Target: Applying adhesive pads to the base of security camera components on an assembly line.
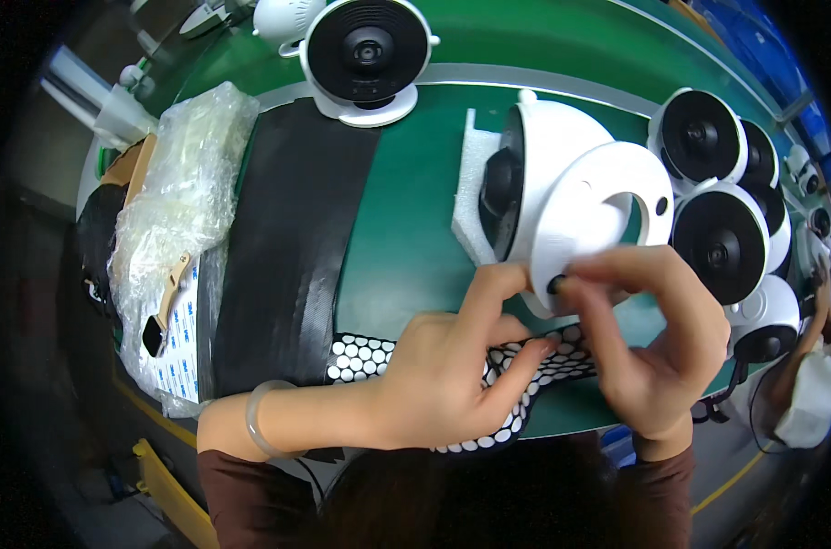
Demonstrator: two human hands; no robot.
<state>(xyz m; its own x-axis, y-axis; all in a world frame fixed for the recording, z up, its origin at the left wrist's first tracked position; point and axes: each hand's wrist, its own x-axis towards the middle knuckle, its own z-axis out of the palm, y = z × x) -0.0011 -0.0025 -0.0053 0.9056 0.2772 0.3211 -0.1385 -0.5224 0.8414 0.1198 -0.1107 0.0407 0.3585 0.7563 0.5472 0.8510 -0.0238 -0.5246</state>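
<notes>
1. Five o'clock: one white-dotted black sheet [562, 363], beneath the left hand [443, 371], fingers half-curled.
2. Four o'clock: right hand [673, 366], thumb and forefinger narrowed at one black round pad [557, 285], grip blurred.
3. Two o'clock: one white, round-based plastic device [575, 215].
4. Twelve o'clock: one black-faced white device [368, 50].

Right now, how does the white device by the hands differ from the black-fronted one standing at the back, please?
The near device lies tipped, base toward the camera; the rear device stands upright.
The near device's front faces left; the rear device's faces the camera.
The left hand and right hand are at the near device, not the rear device.
Both have white bodies.
</notes>
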